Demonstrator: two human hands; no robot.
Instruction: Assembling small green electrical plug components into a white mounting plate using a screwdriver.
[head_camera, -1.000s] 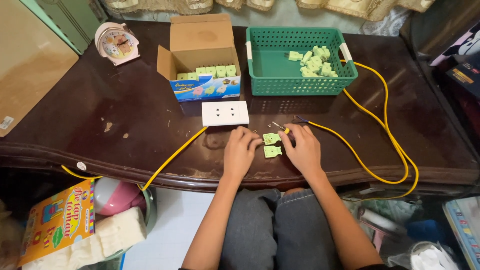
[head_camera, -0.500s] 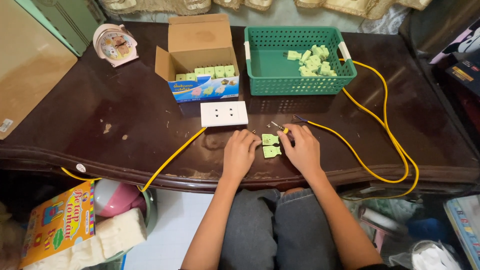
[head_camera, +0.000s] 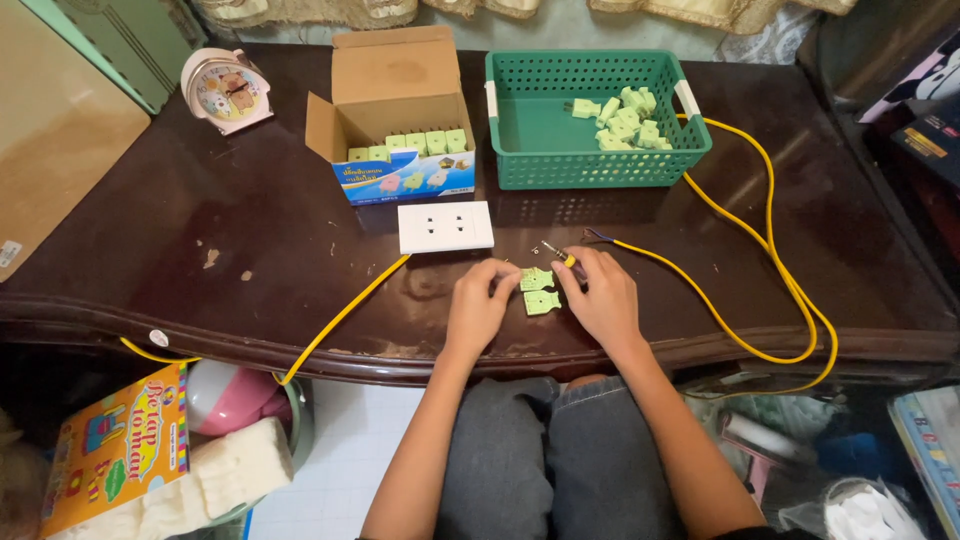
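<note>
Since a second ago, little has shifted: at the worktop's (head_camera: 250, 240) near edge, left hand (head_camera: 478, 305) and right hand (head_camera: 603, 296) stay pinching two green plug halves (head_camera: 540, 291).

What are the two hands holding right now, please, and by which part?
Both hands pinch the upper green plug half at its left and right ends, flat on the table.

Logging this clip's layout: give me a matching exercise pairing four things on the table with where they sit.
Things:
1. green basket
2. cardboard box
3. white socket plate
4. clock

Places:
A. far left corner of the table
B. just beyond the hands
C. far side, right of the box
D. between clock and basket

Pairs: 1-C, 2-D, 3-B, 4-A
</note>
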